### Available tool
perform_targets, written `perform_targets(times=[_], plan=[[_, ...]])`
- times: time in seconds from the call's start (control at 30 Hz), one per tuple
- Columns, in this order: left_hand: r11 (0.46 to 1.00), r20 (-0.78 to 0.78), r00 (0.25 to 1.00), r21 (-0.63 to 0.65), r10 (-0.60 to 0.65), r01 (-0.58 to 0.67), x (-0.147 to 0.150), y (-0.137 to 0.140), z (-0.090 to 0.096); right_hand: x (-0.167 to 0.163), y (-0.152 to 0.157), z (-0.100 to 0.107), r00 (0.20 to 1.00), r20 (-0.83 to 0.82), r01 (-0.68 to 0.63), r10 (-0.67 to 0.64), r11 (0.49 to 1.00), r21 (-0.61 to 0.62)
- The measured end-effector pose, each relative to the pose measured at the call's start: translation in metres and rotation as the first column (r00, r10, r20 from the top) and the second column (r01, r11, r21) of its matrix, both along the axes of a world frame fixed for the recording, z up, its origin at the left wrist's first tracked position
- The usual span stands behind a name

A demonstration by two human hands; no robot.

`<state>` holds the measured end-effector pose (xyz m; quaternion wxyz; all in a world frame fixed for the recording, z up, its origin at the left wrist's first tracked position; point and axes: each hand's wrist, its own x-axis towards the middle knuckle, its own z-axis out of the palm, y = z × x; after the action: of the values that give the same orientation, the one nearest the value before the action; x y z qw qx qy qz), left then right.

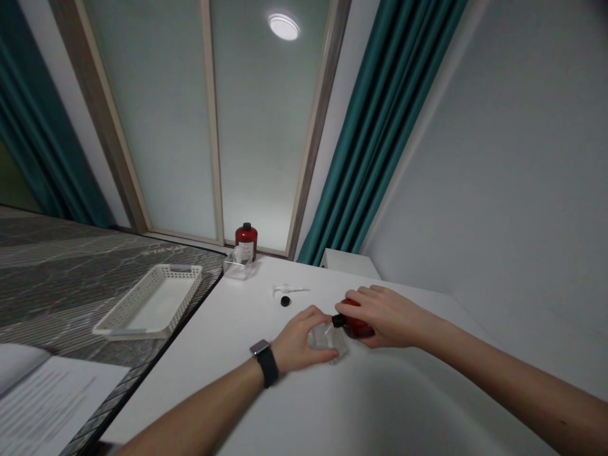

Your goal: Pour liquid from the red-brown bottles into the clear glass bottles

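Observation:
My left hand (297,342), with a dark watch on its wrist, is closed around a clear, see-through container (327,337) above the white table. My right hand (389,313) grips a dark red bottle (357,327) tipped on its side. The bottle's black neck points left and meets the container's upper edge near my left fingertips. Whether liquid is flowing cannot be made out. Beyond my hands, a white pump head with its tube (287,289) lies on the table. A small black cap (285,301) sits just in front of it.
At the table's far left corner stands another red bottle (246,237) with a black cap, behind a clear box (237,266). A white perforated basket (164,323) and an open book (61,399) rest on the grey patterned surface to the left. A white wall borders the right.

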<state>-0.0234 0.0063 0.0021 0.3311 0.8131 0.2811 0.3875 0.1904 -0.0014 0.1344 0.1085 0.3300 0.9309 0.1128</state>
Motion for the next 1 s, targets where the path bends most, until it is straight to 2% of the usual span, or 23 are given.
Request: perform_targets(times=[1.0], plan=[[1.0, 0.0, 1.0, -0.01, 0.021, -0.021, 0.0002, -0.0014, 0.0006, -0.0019, -0.0014, 0.0029, 1.0, 0.0, -0.02, 0.02, 1.0, 0.022]])
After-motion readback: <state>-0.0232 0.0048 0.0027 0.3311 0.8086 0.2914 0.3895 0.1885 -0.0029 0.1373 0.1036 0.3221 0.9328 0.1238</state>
